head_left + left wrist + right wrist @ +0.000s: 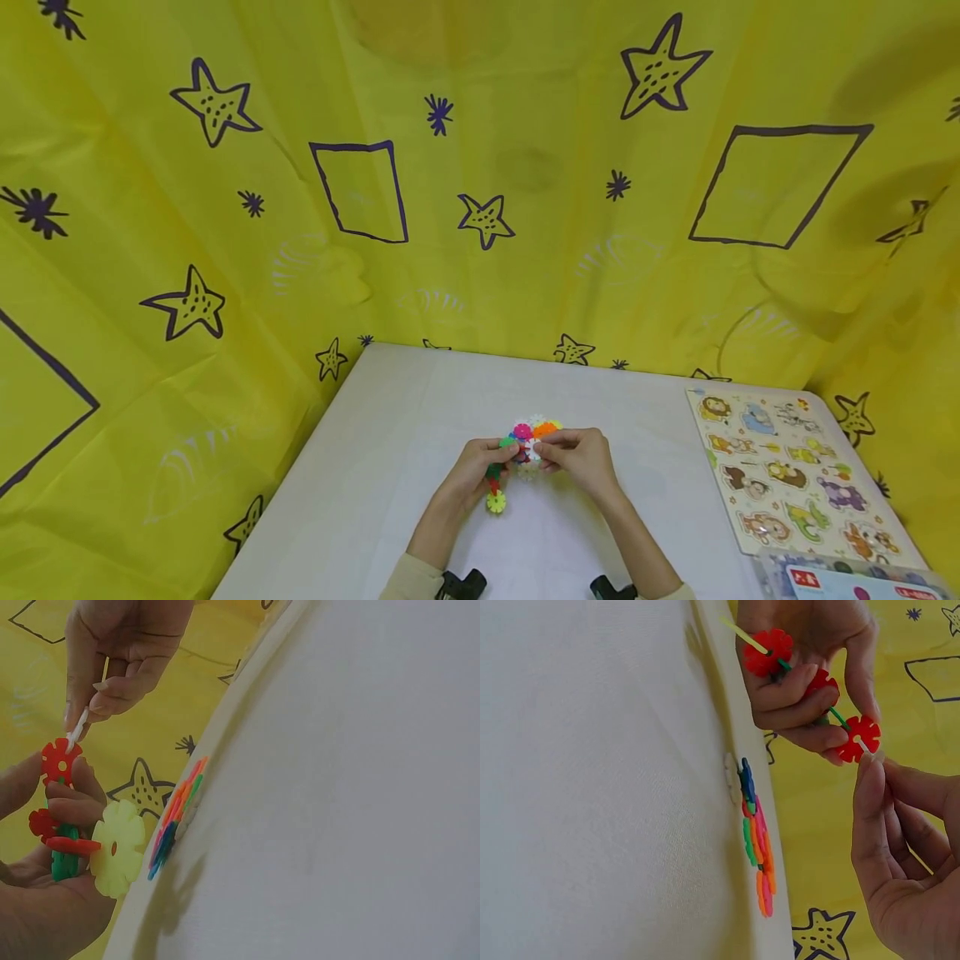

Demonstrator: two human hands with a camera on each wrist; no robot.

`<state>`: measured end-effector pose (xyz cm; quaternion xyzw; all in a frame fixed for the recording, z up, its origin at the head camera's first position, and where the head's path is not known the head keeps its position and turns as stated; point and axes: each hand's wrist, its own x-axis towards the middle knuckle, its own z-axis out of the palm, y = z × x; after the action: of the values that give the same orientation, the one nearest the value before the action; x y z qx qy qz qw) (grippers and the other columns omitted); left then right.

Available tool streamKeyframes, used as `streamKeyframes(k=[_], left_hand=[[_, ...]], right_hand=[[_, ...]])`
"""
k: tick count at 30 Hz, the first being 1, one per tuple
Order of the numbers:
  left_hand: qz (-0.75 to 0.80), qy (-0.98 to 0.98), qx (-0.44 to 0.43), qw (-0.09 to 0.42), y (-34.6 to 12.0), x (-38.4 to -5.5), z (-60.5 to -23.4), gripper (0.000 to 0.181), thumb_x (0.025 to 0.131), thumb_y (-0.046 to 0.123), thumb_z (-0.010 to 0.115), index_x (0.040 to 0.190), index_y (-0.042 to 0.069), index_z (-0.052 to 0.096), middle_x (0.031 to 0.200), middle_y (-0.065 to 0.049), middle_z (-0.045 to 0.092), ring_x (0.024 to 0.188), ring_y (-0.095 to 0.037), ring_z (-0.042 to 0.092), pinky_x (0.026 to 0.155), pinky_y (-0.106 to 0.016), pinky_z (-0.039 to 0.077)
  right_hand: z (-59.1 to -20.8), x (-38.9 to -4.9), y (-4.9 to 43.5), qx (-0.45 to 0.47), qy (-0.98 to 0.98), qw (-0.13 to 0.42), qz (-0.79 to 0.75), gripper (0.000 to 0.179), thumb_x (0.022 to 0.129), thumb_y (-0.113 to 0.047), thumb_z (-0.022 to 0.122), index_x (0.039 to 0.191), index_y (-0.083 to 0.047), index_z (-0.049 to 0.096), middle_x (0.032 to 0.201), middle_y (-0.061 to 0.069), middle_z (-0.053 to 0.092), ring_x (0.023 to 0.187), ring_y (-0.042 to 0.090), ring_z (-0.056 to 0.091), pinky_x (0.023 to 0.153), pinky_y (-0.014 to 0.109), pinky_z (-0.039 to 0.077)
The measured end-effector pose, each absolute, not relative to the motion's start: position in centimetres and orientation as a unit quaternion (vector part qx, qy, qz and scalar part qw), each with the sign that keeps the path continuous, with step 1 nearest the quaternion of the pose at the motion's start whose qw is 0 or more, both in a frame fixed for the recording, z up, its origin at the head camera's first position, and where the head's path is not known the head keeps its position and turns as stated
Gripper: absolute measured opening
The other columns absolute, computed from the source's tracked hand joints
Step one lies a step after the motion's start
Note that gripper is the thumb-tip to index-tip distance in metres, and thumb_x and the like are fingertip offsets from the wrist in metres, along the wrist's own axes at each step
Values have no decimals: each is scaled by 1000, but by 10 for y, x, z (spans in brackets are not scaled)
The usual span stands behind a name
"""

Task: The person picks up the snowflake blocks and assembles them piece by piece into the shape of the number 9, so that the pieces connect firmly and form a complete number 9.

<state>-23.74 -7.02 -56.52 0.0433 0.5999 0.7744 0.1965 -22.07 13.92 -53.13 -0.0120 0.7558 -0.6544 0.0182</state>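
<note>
My left hand (471,468) grips a chain of notched plastic flower discs. In the left wrist view it has red discs, green discs (65,862) and a pale yellow disc (118,849) at its lower end. At the chain's upper end is a red disc (61,759). My right hand (585,457) pinches a white disc (76,729) between thumb and fingertips, and its edge meets the red disc's edge. Whether the slots are fully engaged, I cannot tell. Just beyond the hands, a cluster of pink, orange, green, blue and white discs (759,840) lies on the table.
The hands work over a white-covered table (360,492). To the right lies an animal puzzle board (731,504), with a clear plastic box (832,579) bearing a label in front of it. Yellow cloth (525,283) with stars hangs behind and at the sides.
</note>
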Motion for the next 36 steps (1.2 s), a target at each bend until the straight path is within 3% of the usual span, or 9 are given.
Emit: streamKeyframes(k=[12, 17, 20, 25, 27, 31, 36], left_hand=[[780, 591, 40, 199, -71, -238, -566, 14, 99, 14, 70, 94, 0, 73, 77, -2, 62, 66, -11, 51, 59, -21, 43], [790, 578, 31, 203, -73, -242, -566, 14, 101, 16, 67, 100, 3, 72, 86, -1, 67, 75, -11, 57, 68, -26, 47], [790, 581, 24, 192, -75, -243, -565, 18, 102, 20, 66, 103, 3, 71, 90, -2, 68, 78, -12, 58, 71, -28, 46], [793, 579, 27, 187, -79, -244, -563, 18, 104, 22, 62, 103, 5, 70, 93, -2, 67, 79, -12, 59, 72, -26, 45], [794, 577, 35, 186, -79, -244, -562, 17, 105, 21, 60, 102, 7, 69, 93, -1, 67, 79, -11, 58, 71, -25, 46], [798, 571, 45, 188, -79, -244, -561, 17, 106, 21, 59, 100, 9, 69, 91, 0, 66, 77, -10, 57, 69, -25, 46], [803, 563, 51, 190, -79, -243, -561, 16, 107, 20, 56, 100, 11, 67, 91, 0, 65, 77, -10, 57, 70, -24, 47]], right_hand=[[-535, -221, 136, -17, 745, 19, -667, 20, 88, -11, 84, 96, 7, 79, 86, 25, 76, 71, 34, 76, 67, 40, 63], [-537, -224, 134, -26, 733, 17, -680, 30, 97, -18, 76, 98, 12, 76, 88, 30, 74, 74, 35, 77, 67, 38, 63], [-540, -226, 133, -43, 765, 16, -643, 29, 100, -17, 72, 100, 11, 75, 85, 25, 75, 74, 33, 77, 65, 35, 63], [-551, -228, 128, -82, 874, 5, -479, 10, 93, -15, 81, 95, -6, 80, 80, 2, 75, 68, 16, 68, 60, 28, 57], [-555, -227, 125, -91, 901, 3, -423, 10, 88, -18, 85, 92, -9, 80, 81, -4, 73, 70, 11, 64, 62, 30, 55], [-557, -226, 118, -95, 930, -2, -356, 21, 81, -21, 91, 89, -8, 77, 80, -4, 69, 73, 14, 61, 67, 37, 56], [-556, -226, 113, -80, 946, -2, -315, 28, 75, -23, 94, 86, -8, 74, 76, -3, 62, 69, 17, 56, 62, 37, 51]])
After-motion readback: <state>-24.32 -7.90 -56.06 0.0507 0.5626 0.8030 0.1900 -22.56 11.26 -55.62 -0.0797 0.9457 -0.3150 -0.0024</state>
